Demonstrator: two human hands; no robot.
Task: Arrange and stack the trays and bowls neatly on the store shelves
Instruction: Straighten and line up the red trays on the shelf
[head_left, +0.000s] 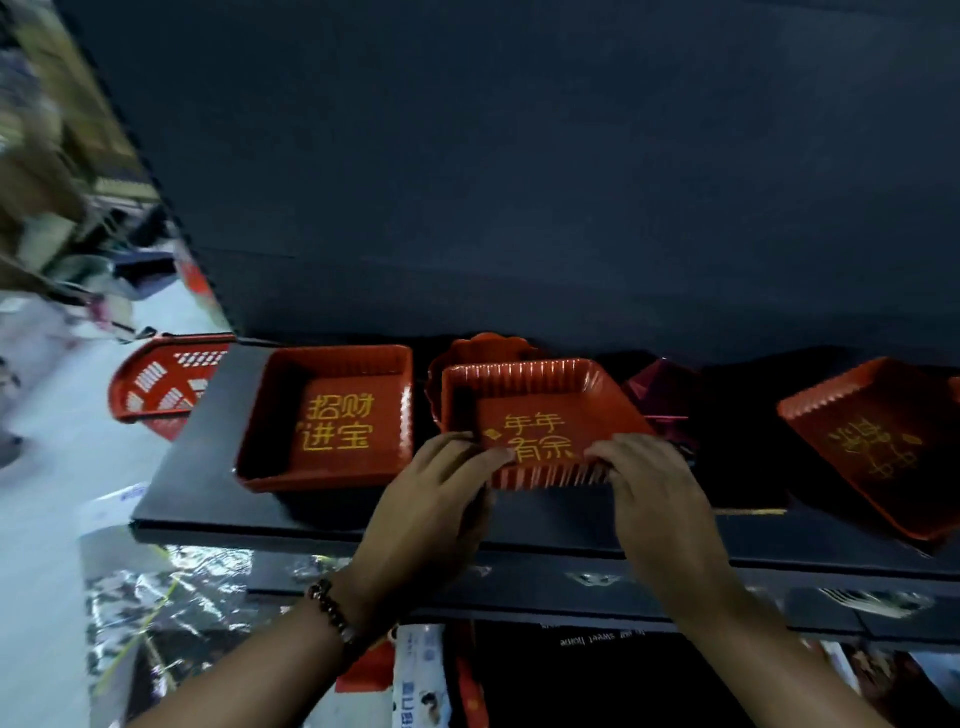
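I have one view only, from the head camera: it looks forward and down, close over the black shelf (208, 467), wide-angled and tilted, with both forearms reaching in from the bottom edge of the picture.

It is dim here. The back panel (519, 156) above the shelf (208, 499) is nearly black and shows no detail. Light falls from the front and above, enough to lift the red trays; the middle tray (540, 415) carries small glints along its ribbed rim. The floor (47, 467) at the left is pale and washed out. The left edge is smeared with motion blur, its goods unreadable. The wide lens bends the shelf edge and tilts the right tray (878, 441). Crinkled foil (171, 587) below throws scattered glare. The hands cast soft shadows on the shelf.
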